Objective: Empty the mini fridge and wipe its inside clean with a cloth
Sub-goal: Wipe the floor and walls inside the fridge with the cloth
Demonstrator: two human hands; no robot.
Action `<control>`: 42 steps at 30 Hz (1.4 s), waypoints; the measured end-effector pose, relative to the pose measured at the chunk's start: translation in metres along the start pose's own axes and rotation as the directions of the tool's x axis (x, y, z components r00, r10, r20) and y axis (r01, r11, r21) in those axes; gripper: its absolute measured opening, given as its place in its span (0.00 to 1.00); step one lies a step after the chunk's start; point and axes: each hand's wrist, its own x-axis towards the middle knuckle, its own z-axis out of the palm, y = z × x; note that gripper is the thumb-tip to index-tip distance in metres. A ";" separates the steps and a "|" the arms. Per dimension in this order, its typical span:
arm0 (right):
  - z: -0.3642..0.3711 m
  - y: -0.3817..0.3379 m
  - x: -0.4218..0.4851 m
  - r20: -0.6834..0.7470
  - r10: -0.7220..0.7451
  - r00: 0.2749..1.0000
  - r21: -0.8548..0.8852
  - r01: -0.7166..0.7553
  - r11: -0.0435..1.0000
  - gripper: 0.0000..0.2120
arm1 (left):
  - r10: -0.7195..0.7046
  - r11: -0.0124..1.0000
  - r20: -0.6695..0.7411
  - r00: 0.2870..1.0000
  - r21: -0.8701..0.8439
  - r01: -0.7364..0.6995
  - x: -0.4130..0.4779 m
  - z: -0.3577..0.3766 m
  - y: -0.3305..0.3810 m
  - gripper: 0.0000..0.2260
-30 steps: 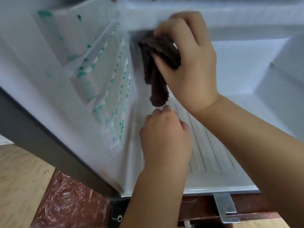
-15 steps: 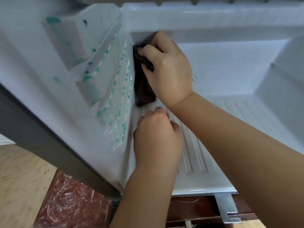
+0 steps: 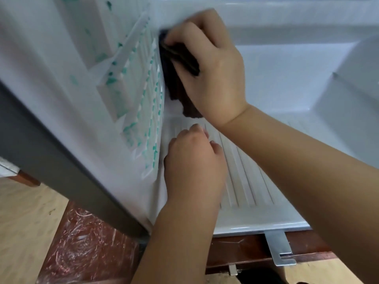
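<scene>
Two hands are in the mini fridge (image 3: 287, 78); wiping is on. The right hand (image 3: 213, 74) grips the cloth (image 3: 174, 87) against the fridge's left wall. The left hand (image 3: 194, 160) rests curled, holding nothing, on its floor. Next, probably: rub downward.

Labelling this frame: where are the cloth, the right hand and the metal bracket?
dark cloth (image 3: 174, 85), head view, hanging fold.
right hand (image 3: 215, 74), head view, back of hand.
metal bracket (image 3: 277, 247), head view, flat plate.
</scene>
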 end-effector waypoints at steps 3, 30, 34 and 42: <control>0.004 -0.004 0.003 -0.067 -0.005 0.998 0.053 0.009 0.999 0.05 | 0.004 1.000 0.009 1.000 -0.002 -0.004 0.001 0.001 0.002 0.10; -0.117 0.097 -0.065 0.259 0.314 0.913 -0.536 -0.135 0.833 0.17 | -0.058 0.996 0.088 0.994 -0.057 0.064 -0.001 0.001 0.002 0.11; -0.146 0.099 -0.055 -0.169 0.473 0.865 -0.437 -0.496 0.750 0.16 | -0.051 0.998 0.111 0.992 -0.033 0.055 0.000 0.001 0.003 0.12; -0.105 0.079 -0.057 -0.053 0.556 0.829 -0.351 -0.537 0.767 0.15 | -0.041 0.999 0.125 0.991 0.002 0.041 -0.003 0.003 0.009 0.12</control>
